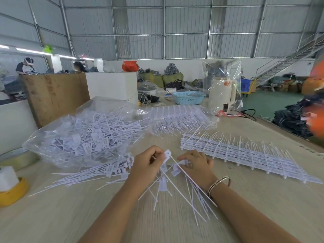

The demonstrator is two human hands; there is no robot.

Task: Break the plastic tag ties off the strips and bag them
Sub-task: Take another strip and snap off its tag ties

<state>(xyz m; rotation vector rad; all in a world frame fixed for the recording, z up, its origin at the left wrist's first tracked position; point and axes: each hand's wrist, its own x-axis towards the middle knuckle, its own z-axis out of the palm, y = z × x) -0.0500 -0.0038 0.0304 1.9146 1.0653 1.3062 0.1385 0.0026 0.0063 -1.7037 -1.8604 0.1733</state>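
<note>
Left hand (149, 163) pinches tag ties (168, 174) | right hand (196, 165) curled on them | plywood table (245, 207) | warehouse

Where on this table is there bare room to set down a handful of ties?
Bare wood lies near the front edge, left of the left hand, and front right below the strips. Crowded: the bag, loose ties and the right hand.

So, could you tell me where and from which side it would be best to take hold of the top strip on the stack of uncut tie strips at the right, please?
Probably by its near rail, from the end closest to the right hand. The stack of strips lies flat on the table, with the thin tails curving up and away, so the stiff rail looks the firmer grip. Come in low from the near side, under the tails.
</note>
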